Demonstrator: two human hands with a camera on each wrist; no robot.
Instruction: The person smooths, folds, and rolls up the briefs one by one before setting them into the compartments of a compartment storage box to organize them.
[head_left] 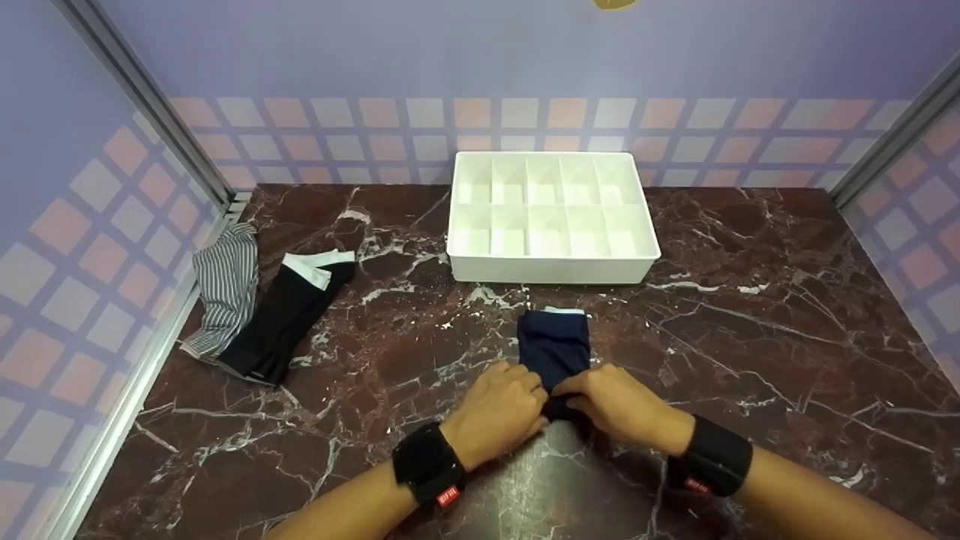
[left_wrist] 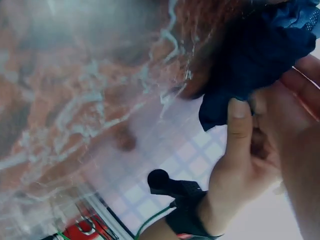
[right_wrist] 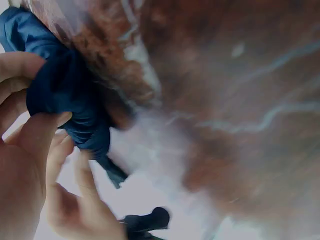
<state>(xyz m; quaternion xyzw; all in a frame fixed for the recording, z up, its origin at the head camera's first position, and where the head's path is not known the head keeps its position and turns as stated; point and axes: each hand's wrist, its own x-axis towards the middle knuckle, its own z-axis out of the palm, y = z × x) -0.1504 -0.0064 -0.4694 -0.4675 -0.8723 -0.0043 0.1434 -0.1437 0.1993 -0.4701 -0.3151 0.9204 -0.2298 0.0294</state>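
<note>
A folded pair of navy socks [head_left: 553,345] lies on the marble-patterned table in front of the white box, a strip of white showing at its far edge. My left hand [head_left: 499,411] pinches the near end of the socks from the left. From the right, my right hand [head_left: 626,403] grips the same end, thumb and index finger close to the left hand. In the right wrist view the navy fabric [right_wrist: 67,95] bunches up between both hands. The thumb of the right hand [left_wrist: 239,145] presses on the cloth in the left wrist view.
A white box [head_left: 551,270] with two rows of compartments stands at the back against the tiled-pattern wall. To the left lie black socks [head_left: 289,315] with white cuffs, overlapping grey striped socks [head_left: 227,281] beside the left wall. Panels enclose the table on both sides.
</note>
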